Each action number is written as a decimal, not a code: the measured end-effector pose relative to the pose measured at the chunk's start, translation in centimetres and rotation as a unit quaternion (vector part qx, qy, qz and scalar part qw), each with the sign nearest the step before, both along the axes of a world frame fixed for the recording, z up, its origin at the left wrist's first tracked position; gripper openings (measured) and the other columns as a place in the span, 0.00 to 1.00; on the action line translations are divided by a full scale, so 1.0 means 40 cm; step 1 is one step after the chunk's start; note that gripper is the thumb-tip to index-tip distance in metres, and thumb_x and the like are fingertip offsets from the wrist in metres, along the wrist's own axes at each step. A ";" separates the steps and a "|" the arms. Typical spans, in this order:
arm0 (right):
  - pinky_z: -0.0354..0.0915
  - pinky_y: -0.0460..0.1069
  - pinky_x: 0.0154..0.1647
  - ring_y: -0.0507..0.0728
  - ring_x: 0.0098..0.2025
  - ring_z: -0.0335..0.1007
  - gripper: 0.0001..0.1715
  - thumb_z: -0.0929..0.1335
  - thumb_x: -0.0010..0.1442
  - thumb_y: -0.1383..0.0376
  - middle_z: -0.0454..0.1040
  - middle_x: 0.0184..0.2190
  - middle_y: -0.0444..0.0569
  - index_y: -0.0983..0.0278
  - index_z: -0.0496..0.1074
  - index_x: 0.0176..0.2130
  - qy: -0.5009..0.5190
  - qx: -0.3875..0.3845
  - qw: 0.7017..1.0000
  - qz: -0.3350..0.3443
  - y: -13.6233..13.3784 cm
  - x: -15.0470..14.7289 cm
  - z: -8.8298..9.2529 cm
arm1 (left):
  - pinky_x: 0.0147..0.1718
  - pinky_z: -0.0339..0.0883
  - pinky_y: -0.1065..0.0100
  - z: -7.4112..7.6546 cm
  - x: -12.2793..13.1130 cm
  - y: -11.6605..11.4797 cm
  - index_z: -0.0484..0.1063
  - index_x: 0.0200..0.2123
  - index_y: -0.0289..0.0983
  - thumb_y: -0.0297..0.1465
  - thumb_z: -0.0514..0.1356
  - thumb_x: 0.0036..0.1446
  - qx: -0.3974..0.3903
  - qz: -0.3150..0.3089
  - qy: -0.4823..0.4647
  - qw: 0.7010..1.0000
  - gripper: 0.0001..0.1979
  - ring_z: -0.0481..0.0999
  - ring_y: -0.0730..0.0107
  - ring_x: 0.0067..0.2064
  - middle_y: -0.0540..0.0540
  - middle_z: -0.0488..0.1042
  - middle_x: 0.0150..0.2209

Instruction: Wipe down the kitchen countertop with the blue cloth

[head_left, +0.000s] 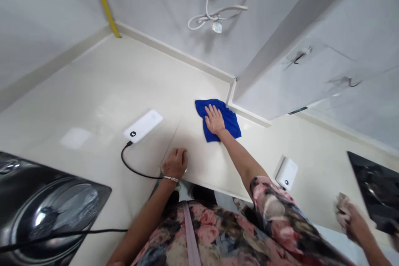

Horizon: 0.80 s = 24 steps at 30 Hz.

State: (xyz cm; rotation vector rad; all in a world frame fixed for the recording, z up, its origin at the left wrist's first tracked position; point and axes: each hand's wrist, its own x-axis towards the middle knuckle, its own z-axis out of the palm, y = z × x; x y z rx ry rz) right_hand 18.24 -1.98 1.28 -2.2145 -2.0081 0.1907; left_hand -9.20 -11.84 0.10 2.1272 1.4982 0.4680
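Mid-wipe: right hand (214,119) presses flat, fingers spread, on blue cloth (218,119); left hand (175,164), seemingly curled empty, braces the table (102,91); next stroke needs steady pressure.

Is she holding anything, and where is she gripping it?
Nothing gripped: right hand lies flat on the blue cloth's middle; left hand rests curled on the counter edge.

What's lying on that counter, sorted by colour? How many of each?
Blue: 1, the cloth under the right hand
White: 2, a power bank and a small box
Black: 1, the cable by the left hand
Total: 4
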 end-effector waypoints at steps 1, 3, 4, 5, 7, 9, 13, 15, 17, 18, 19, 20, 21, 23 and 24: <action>0.38 0.64 0.76 0.66 0.77 0.36 0.34 0.56 0.73 0.63 0.46 0.76 0.57 0.70 0.52 0.74 0.004 0.000 1.000 -0.023 0.030 0.002 0.001 | 0.34 0.65 0.65 0.001 -0.002 -0.001 0.77 0.47 0.42 0.33 0.53 0.69 0.007 0.000 0.000 1.000 0.13 0.78 0.60 0.41 0.41 0.78 0.45; 0.38 0.64 0.76 0.67 0.77 0.37 0.34 0.57 0.74 0.63 0.46 0.76 0.56 0.69 0.52 0.74 0.008 0.004 0.998 -0.067 0.057 -0.021 0.003 | 0.37 0.66 0.66 0.001 -0.006 -0.003 0.77 0.48 0.41 0.33 0.51 0.70 0.021 0.001 -0.010 1.000 0.14 0.78 0.62 0.43 0.42 0.79 0.45; 0.37 0.65 0.76 0.67 0.77 0.36 0.34 0.58 0.74 0.63 0.46 0.76 0.56 0.68 0.52 0.74 0.009 0.008 0.997 -0.077 0.051 -0.044 0.003 | 0.38 0.67 0.67 -0.001 -0.008 -0.003 0.77 0.49 0.41 0.33 0.50 0.71 0.028 0.004 -0.019 0.999 0.15 0.79 0.63 0.44 0.43 0.79 0.46; 0.37 0.65 0.76 0.68 0.77 0.36 0.34 0.58 0.74 0.63 0.46 0.76 0.55 0.67 0.53 0.74 0.010 0.012 0.997 -0.070 0.034 -0.074 0.003 | 0.38 0.67 0.67 -0.004 -0.011 -0.002 0.76 0.51 0.40 0.33 0.49 0.71 0.036 0.009 -0.029 0.999 0.16 0.79 0.63 0.45 0.43 0.80 0.47; 0.37 0.66 0.76 0.67 0.77 0.37 0.33 0.59 0.74 0.62 0.47 0.76 0.52 0.65 0.54 0.74 0.014 0.017 1.000 -0.014 -0.030 -0.143 0.001 | 0.38 0.66 0.67 -0.013 -0.014 0.000 0.75 0.53 0.39 0.33 0.48 0.72 0.045 0.024 -0.049 0.998 0.17 0.79 0.64 0.43 0.43 0.81 0.46; 0.37 0.64 0.77 0.65 0.77 0.37 0.33 0.60 0.74 0.61 0.48 0.76 0.49 0.62 0.55 0.74 0.026 0.025 0.997 0.066 -0.121 -0.210 -0.002 | 0.36 0.65 0.67 -0.022 -0.016 0.001 0.74 0.53 0.38 0.33 0.47 0.72 0.047 0.040 -0.070 0.996 0.18 0.79 0.65 0.39 0.44 0.82 0.42; 0.39 0.62 0.77 0.60 0.77 0.36 0.32 0.60 0.74 0.59 0.47 0.76 0.45 0.59 0.55 0.73 0.057 0.033 0.990 0.123 -0.343 -0.272 -0.002 | 0.35 0.63 0.66 -0.033 -0.020 -0.002 0.75 0.51 0.35 0.34 0.46 0.73 0.072 0.030 -0.102 0.992 0.19 0.78 0.65 0.35 0.44 0.82 0.38; 0.38 0.63 0.77 0.60 0.77 0.35 0.32 0.60 0.74 0.59 0.47 0.76 0.45 0.59 0.55 0.73 0.060 0.031 0.992 0.107 -0.456 -0.259 0.001 | 0.34 0.61 0.66 -0.036 -0.022 -0.002 0.77 0.48 0.35 0.34 0.47 0.73 0.099 -0.003 -0.092 0.991 0.18 0.78 0.64 0.34 0.43 0.82 0.38; 0.38 0.64 0.77 0.61 0.78 0.34 0.33 0.59 0.73 0.61 0.46 0.76 0.46 0.59 0.56 0.73 0.050 0.025 0.996 0.076 -0.557 -0.223 0.001 | 0.33 0.60 0.65 -0.041 -0.023 0.000 0.78 0.45 0.36 0.33 0.50 0.72 0.126 -0.029 -0.078 0.988 0.17 0.77 0.63 0.33 0.43 0.82 0.36; 0.39 0.65 0.77 0.61 0.78 0.34 0.33 0.59 0.73 0.62 0.47 0.76 0.46 0.59 0.56 0.73 0.040 0.021 0.997 0.059 -0.599 -0.197 -0.001 | 0.33 0.60 0.65 -0.045 -0.023 0.002 0.79 0.44 0.36 0.33 0.51 0.71 0.139 -0.034 -0.076 0.987 0.16 0.78 0.63 0.33 0.43 0.82 0.35; 0.39 0.66 0.77 0.62 0.78 0.33 0.33 0.59 0.73 0.62 0.47 0.76 0.47 0.60 0.56 0.73 0.027 0.017 0.999 0.039 -0.635 -0.167 -0.004 | 0.32 0.60 0.65 -0.050 -0.023 0.005 0.79 0.43 0.36 0.32 0.51 0.70 0.150 -0.034 -0.077 0.985 0.16 0.78 0.63 0.33 0.42 0.81 0.34; 0.40 0.66 0.77 0.62 0.78 0.34 0.33 0.58 0.73 0.62 0.47 0.76 0.48 0.60 0.56 0.73 0.011 0.015 1.000 0.018 -0.664 -0.133 -0.008 | 0.32 0.60 0.65 -0.054 -0.022 0.007 0.79 0.43 0.36 0.32 0.52 0.70 0.158 -0.032 -0.080 0.984 0.16 0.77 0.63 0.32 0.42 0.81 0.34; 0.41 0.66 0.76 0.62 0.78 0.34 0.33 0.58 0.73 0.62 0.48 0.76 0.49 0.61 0.55 0.73 -0.006 0.014 1.000 -0.007 -0.686 -0.095 -0.014 | 0.32 0.60 0.65 -0.058 -0.022 0.009 0.79 0.43 0.36 0.32 0.52 0.69 0.165 -0.029 -0.082 0.982 0.16 0.77 0.63 0.32 0.42 0.82 0.33; 0.43 0.66 0.76 0.62 0.78 0.35 0.33 0.57 0.73 0.62 0.49 0.75 0.51 0.62 0.55 0.73 -0.043 0.015 0.996 -0.073 -0.705 -0.014 -0.025 | 0.31 0.59 0.65 -0.061 -0.020 0.011 0.80 0.43 0.36 0.33 0.52 0.70 0.178 -0.023 -0.079 0.981 0.16 0.77 0.63 0.30 0.43 0.81 0.32; 0.43 0.66 0.76 0.62 0.77 0.36 0.33 0.56 0.73 0.61 0.49 0.75 0.52 0.62 0.55 0.73 -0.061 0.014 0.991 -0.115 -0.703 0.028 -0.031 | 0.30 0.59 0.65 -0.061 -0.019 0.011 0.80 0.42 0.37 0.33 0.52 0.70 0.185 -0.020 -0.076 0.980 0.16 0.76 0.64 0.29 0.44 0.81 0.31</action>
